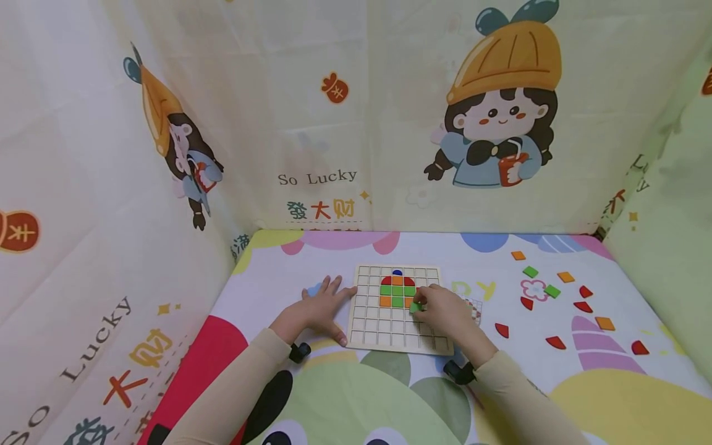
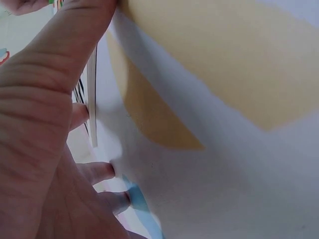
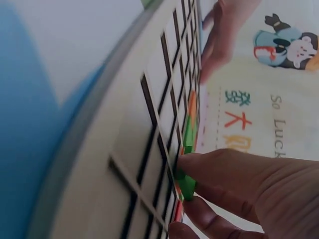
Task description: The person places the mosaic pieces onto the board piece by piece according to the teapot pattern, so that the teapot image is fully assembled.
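A pale wooden grid board [image 1: 367, 337] lies on the table before me. My left hand [image 1: 319, 309] is spread at its left edge, fingers straight, with thumb and index fingertip right at the rim. Between thumb and fingers my right hand [image 1: 449, 314] pinches a green square tile [image 3: 187, 188], held at a tilt close over the grid. In the head view this tile is by the lower right of the coloured pattern. That pattern has a blue piece [image 1: 397, 272] on top, red rounded pieces [image 1: 410, 282] below it, then orange and green squares [image 1: 397, 301].
Loose tiles lie scattered at the right: several red quarter-round pieces [image 1: 555, 342], orange squares [image 1: 604, 323] and green squares [image 1: 531, 271]. A small printed pattern card [image 1: 474, 309] shows partly behind my right hand. Printed cloth walls [image 1: 389, 204] enclose the table's back and sides.
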`<state>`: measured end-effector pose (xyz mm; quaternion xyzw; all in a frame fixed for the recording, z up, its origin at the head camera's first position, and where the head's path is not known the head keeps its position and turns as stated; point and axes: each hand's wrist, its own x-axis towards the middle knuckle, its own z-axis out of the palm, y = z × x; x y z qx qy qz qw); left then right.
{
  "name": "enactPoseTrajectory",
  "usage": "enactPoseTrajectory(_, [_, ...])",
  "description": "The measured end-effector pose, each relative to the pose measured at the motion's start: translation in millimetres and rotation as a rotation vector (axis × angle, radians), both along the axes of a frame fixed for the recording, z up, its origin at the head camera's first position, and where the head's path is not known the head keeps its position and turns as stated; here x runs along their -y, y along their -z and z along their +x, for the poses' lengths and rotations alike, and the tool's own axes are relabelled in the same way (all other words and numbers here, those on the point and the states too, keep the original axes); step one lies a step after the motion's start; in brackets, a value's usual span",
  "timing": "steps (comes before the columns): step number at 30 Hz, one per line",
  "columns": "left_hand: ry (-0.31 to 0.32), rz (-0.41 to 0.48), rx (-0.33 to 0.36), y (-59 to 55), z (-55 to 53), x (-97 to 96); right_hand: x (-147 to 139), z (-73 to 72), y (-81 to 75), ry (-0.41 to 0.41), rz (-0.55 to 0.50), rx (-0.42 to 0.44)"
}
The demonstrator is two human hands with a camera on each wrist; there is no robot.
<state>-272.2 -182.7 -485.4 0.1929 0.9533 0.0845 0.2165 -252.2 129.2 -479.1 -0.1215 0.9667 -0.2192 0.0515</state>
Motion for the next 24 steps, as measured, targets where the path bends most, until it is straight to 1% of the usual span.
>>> enactPoseTrajectory(4, [0.007, 0.003, -0.001, 0.3, -0.3, -0.9, 6, 0.0, 3.1, -0.012, -0.027, -0.003])
enactPoseTrajectory(10, [0.000, -0.007, -0.003, -0.6, 0.4, -1.9, 8, -1.5, 3.5, -0.009, -0.074, -0.012])
enactPoseTrajectory(14, [0.001, -0.004, 0.002, -1.4, 1.0, -2.2, 7, -1.1, 3.7, -0.010, -0.075, 0.008])
enactPoseTrajectory(21, [0.000, 0.006, 0.006, -0.2, 0.7, -2.3, 1, -1.3, 4.4, -0.045, -0.082, 0.018])
enactPoseTrajectory(24, [0.000, 0.005, 0.004, 1.0, 0.1, -2.2, -6, -1.2, 2.7, -0.027, -0.082, 0.027])
